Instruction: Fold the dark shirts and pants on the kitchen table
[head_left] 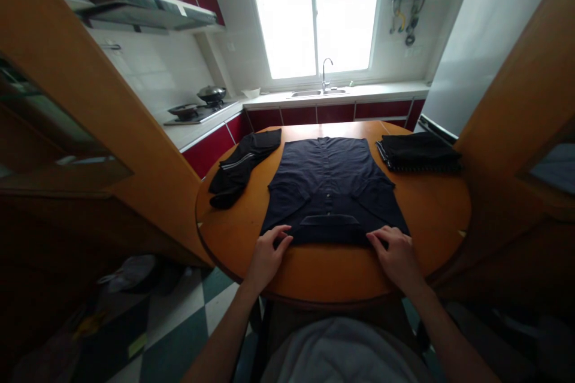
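A dark navy button-front shirt [330,170] lies spread flat on the round wooden table [332,275], with its collar at the near edge and small buttons down the middle. At the near left corner, my left hand [269,251] has thumb and fingers closed on the cloth. My right hand [395,251] pinches the near right corner in the same way. Both wrists rest low over the table's front edge. The fingertips' exact hold is partly hidden by the hands.
Black clothing with a white stripe [245,164] lies at the table's left. A folded stack of dark clothes [417,152] is at the right. Beyond stand a counter with a sink [308,94], a stove [202,112] and a fridge [476,42]. Wooden door frames flank both sides.
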A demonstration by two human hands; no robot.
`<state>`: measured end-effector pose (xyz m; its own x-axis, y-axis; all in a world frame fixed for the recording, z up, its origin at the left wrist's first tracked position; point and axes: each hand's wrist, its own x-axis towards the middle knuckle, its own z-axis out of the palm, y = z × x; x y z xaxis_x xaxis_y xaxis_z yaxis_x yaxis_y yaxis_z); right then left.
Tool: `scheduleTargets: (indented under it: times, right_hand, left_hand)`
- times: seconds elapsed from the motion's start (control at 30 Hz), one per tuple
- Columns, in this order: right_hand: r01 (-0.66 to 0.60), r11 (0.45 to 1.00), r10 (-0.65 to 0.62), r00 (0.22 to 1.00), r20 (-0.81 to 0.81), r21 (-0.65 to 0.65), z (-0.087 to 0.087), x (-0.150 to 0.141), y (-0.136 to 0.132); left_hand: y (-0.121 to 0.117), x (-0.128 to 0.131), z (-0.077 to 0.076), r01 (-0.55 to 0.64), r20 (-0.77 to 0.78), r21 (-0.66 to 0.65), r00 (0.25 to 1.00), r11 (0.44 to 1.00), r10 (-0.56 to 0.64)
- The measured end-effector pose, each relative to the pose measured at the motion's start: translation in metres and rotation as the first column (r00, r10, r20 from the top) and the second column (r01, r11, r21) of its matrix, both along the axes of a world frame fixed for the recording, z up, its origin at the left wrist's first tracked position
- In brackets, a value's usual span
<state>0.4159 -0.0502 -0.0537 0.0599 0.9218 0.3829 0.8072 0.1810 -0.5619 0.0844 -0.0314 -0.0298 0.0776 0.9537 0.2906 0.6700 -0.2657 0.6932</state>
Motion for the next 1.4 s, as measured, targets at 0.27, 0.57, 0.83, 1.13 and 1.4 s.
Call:
scheduleTargets:
  times: [0.27,0.57,0.83,1.13,1.4]
  right_hand:
    - [0.005,1.0,-0.005,0.992,-0.125,-0.005,0.0,-0.004,-0.001]
    - [-0.08,0.992,0.043,0.939,-0.34,-0.095,0.018,-0.027,0.012]
    - [-0.461,0.887,0.453,0.88,-0.146,-0.029,0.015,-0.009,-0.02]
    - [-0.491,0.871,0.491,0.866,0.098,-0.029,0.012,-0.008,-0.028]
    - [-0.482,0.872,0.489,0.867,0.096,-0.089,0.014,-0.012,-0.018]
  left_hand:
    - [0.012,0.011,0.008,0.076,0.125,-0.116,0.99,0.99,-0.061]
    - [0.026,0.036,0.025,0.189,0.093,-0.025,0.978,0.982,-0.186]
    - [-0.012,0.016,0.018,0.579,-0.047,-0.058,0.812,0.813,-0.582]
    - [-0.011,0.014,0.011,0.587,-0.311,-0.084,0.753,0.805,-0.581]
    - [-0.001,0.015,0.025,0.62,-0.332,-0.117,0.712,0.776,-0.619]
